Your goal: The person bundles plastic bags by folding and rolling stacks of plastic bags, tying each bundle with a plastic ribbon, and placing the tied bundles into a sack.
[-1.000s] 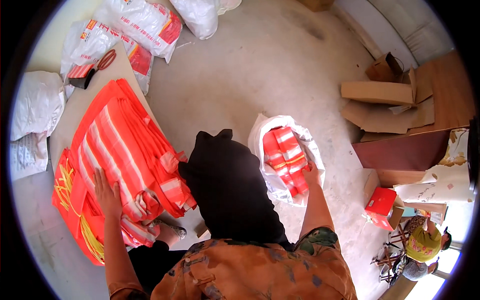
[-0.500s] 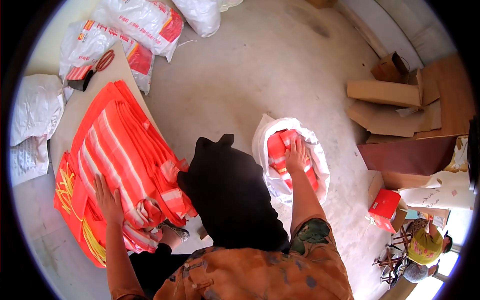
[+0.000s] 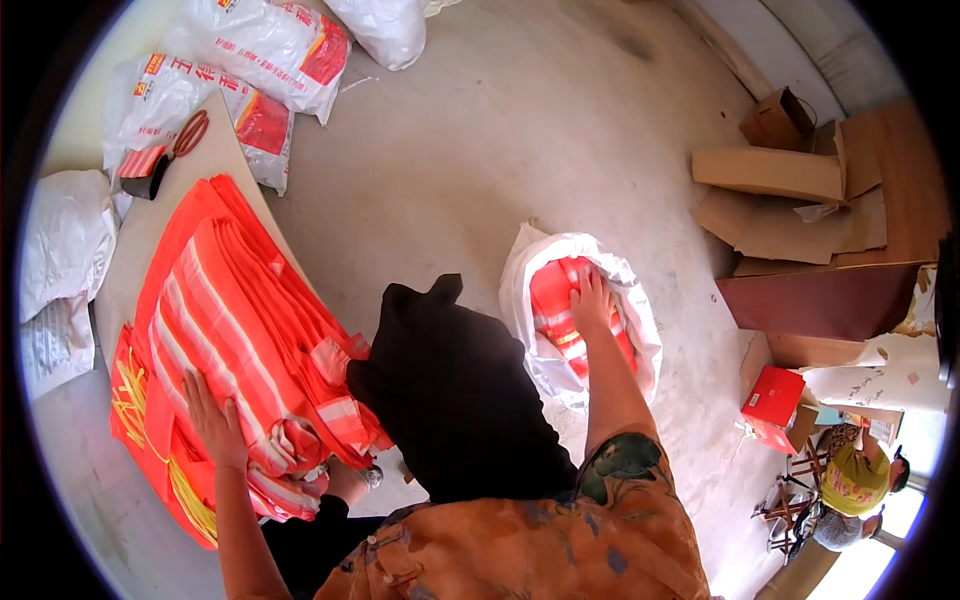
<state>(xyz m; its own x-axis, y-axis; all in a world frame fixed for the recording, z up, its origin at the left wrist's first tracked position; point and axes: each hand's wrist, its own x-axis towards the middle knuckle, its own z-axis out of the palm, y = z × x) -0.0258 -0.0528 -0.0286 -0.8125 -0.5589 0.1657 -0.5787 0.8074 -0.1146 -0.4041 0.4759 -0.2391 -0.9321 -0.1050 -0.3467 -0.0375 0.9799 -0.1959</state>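
My left hand lies with fingers stretched out on a thick stack of red, white-striped woven cloth or bags, fanned in many layers on a table at the left. Beside the hand, yellow cords run over the stack's left edge. At the right, my right hand reaches into an open white sack with its rim rolled out. Its fingers are extended over a folded red striped bundle inside and rest on it; the fingertips are partly hard to make out.
Scissors with reddish handles lie on the table's far end. Full white sacks stand behind it. Opened cardboard boxes and a red box are at the right. Two people sit at the lower right.
The view has shifted slightly. My right hand has moved a little within the sack and still lies over the red bundle. My left hand stays flat on the striped stack.
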